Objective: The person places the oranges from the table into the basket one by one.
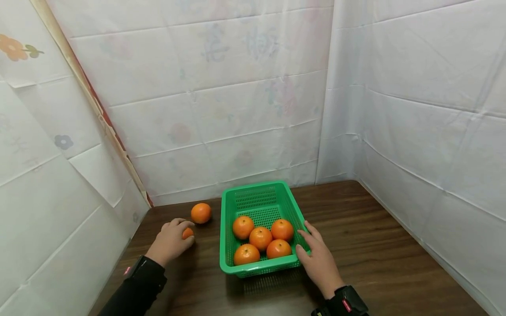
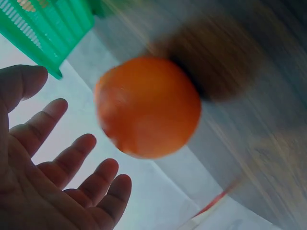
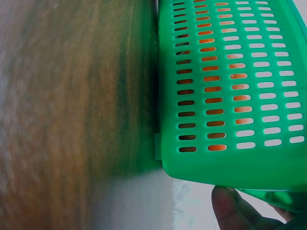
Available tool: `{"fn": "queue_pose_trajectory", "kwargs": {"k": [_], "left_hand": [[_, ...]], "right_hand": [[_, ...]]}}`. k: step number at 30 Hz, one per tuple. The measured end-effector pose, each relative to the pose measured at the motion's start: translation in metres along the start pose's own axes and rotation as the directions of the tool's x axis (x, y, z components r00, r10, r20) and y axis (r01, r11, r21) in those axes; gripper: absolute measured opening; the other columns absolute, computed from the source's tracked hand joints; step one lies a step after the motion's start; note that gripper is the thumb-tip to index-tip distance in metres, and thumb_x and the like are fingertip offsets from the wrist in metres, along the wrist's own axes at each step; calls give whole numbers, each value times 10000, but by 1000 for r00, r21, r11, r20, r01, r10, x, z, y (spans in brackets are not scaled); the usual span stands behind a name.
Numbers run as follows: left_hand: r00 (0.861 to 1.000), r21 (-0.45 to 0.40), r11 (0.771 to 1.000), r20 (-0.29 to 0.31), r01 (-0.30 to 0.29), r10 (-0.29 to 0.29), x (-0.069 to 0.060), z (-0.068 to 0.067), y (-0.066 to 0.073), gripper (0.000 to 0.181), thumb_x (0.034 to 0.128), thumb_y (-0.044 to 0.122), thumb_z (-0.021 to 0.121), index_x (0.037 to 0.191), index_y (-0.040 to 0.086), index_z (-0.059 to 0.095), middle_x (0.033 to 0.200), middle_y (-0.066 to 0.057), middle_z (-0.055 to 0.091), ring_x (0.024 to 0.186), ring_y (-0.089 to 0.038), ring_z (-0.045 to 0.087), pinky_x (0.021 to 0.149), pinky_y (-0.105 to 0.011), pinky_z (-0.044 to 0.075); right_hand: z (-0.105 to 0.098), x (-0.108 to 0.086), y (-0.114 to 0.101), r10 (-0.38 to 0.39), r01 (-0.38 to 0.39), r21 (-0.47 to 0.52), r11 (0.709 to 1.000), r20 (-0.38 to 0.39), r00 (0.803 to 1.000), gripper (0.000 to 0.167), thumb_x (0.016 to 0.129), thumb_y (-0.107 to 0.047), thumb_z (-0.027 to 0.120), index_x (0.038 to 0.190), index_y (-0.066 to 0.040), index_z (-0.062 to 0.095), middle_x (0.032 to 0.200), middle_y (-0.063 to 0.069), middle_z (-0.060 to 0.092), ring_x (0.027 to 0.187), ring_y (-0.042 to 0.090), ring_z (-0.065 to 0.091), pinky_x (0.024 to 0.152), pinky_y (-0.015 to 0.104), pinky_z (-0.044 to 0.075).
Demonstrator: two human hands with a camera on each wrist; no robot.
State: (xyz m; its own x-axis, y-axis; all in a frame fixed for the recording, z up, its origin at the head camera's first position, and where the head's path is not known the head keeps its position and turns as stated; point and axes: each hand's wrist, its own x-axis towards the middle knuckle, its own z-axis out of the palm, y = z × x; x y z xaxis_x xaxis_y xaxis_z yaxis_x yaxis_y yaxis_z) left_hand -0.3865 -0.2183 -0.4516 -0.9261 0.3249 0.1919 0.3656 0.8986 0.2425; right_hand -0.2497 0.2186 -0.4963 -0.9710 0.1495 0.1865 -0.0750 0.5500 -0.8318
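In the head view my left hand (image 1: 171,239) is over an orange (image 1: 187,233) left of the green basket (image 1: 226,228). The left wrist view shows that hand (image 2: 57,163) with fingers spread and slightly bent, a gap between them and the orange (image 2: 147,107). My right hand (image 1: 319,259) rests at the basket's near right corner, its fingers loosely extended over the rim. At the rim in the right wrist view are fingertips (image 3: 228,203) of that hand, beside the basket's slotted wall (image 3: 201,167); the rest is hidden. Several oranges (image 1: 260,238) lie inside the basket.
Another orange (image 1: 201,213) sits on the dark wooden table (image 1: 379,245), just beyond my left hand and left of the basket. White sheeting (image 1: 245,109) hangs behind the table and along both sides. A pale strip with a red edge (image 1: 95,103) runs down the left sheeting.
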Motion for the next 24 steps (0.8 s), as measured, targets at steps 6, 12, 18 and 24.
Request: {"fn": "queue_pose_trajectory", "kwargs": {"k": [6,12,18,24], "left_hand": [[999,-9,1000,47,20,-19,4,4,-15,387,998,264,721,1358,122,698,1464,-276,565,1289,-582,534,997,-696,579],[998,-30,999,63,28,-26,6,9,-20,377,1024,307,707,1350,118,703,1445,-274,579,1265,-556,558,981,-657,598],[997,-21,999,71,34,-32,13,15,-25,388,1011,330,724,1334,116,708,1402,-260,612,1172,-501,599,898,-574,615],[993,-40,997,99,60,-56,16,25,-30,437,967,284,787,1368,141,686,1425,-263,585,1152,-499,603,891,-581,624]], "right_hand": [[0,0,1,-3,3,-9,1000,-4,1000,492,1068,-262,617,1527,-92,577,1770,2,262,1601,359,347,1263,696,417],[0,0,0,-4,3,-17,1000,-10,1000,489,1067,-265,618,1523,-91,582,1770,17,268,1598,357,353,1262,693,421],[0,0,-1,0,0,-19,1000,-13,1000,490,1061,-267,622,1518,-93,588,1768,12,273,1600,357,351,1267,694,415],[1,0,0,-1,1,-15,1000,-13,1000,490,1062,-264,620,1518,-88,587,1769,14,272,1599,355,352,1263,690,422]]}}
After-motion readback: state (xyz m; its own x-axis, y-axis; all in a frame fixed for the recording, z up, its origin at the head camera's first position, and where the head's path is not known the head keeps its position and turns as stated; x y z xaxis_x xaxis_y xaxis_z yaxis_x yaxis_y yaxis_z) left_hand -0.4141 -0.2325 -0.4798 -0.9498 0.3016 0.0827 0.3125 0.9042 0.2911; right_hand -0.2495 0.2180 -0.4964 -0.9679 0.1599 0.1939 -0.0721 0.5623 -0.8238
